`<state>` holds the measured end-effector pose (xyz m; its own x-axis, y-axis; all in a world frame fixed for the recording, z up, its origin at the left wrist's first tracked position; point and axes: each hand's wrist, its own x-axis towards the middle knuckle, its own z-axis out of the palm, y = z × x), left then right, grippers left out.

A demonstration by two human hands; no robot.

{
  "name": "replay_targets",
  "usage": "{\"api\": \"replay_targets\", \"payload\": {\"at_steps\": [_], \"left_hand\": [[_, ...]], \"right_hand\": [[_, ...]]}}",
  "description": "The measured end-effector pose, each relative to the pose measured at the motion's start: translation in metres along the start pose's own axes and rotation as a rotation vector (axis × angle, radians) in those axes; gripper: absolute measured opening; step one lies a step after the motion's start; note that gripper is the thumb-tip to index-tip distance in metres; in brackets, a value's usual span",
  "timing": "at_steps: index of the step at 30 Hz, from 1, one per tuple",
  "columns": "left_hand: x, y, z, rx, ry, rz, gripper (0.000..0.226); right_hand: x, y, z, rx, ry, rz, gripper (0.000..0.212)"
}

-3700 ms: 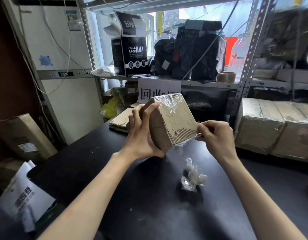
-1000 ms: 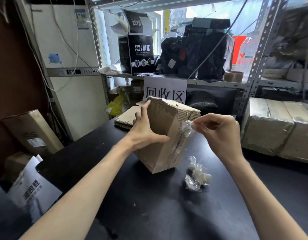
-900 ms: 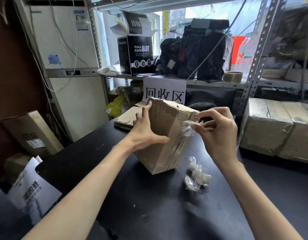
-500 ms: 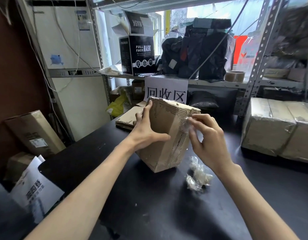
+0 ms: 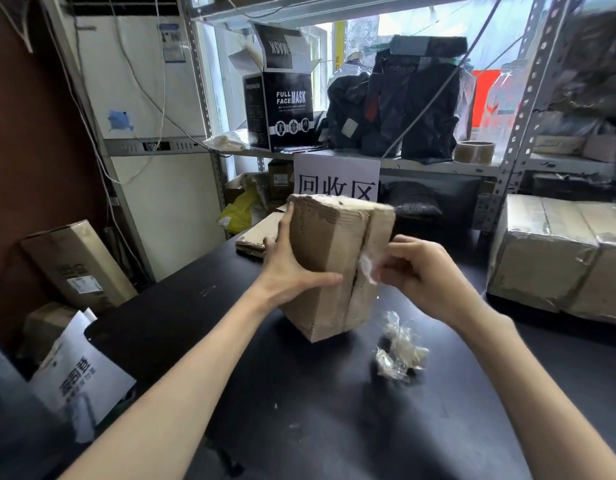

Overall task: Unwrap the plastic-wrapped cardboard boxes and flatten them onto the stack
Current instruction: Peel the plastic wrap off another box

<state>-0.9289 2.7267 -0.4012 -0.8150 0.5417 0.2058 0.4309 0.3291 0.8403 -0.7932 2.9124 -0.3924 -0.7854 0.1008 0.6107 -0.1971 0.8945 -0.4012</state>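
The box [image 5: 325,258] stands on one lower corner near the middle of the surface [image 5: 299,417]. Its long axis is close to upright, and its top leans a little toward the far edge. The left hand [image 5: 285,271] steadies it from the left: the thumb lies flat across the near face, the fingers wrap behind the left side, and the grip is spread wide around the cardboard. The right hand [image 5: 426,271] is just beside the box's right near edge, about halfway up. Its fingertips are closed in a pinch on a thin white shred of plastic [image 5: 367,270]. Motion blur there makes it hard to tell whether the shred is attached to the box; it seems to cling along the seam.

The relation that matters is that the shred sits between the right grip and the box's vertical edge, so pulling it away means drawing rightward, away from the left hand. The right hand is the nearer one for that, while the left braces against the pull.

A crumpled wad [image 5: 400,355] of plastic lies on the surface, near the box's right side and closer to the person. The stack [image 5: 256,235] of flattened cardboard sits at the far edge behind the left hand. Wrapped boxes [image 5: 556,258] wait at the far right corner.
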Motion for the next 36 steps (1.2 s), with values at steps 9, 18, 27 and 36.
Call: {"api": "replay_targets", "payload": {"at_steps": [9, 18, 27, 36], "left_hand": [[0.009, -0.002, 0.001, -0.104, -0.095, 0.047, 0.139], [0.008, -0.008, -0.003, -0.186, -0.063, 0.029, 0.144], [0.001, -0.009, -0.009, -0.252, 0.003, 0.036, 0.139], [-0.002, 0.000, -0.015, -0.242, 0.013, 0.109, 0.136]], "right_hand": [[0.002, -0.008, 0.002, 0.145, 0.296, 0.264, 0.016], [-0.007, -0.019, 0.019, -0.129, 0.353, -0.168, 0.017], [-0.004, -0.013, 0.024, -0.177, 0.252, -0.224, 0.020], [0.002, -0.031, 0.009, 0.083, 0.169, -0.061, 0.023]]}}
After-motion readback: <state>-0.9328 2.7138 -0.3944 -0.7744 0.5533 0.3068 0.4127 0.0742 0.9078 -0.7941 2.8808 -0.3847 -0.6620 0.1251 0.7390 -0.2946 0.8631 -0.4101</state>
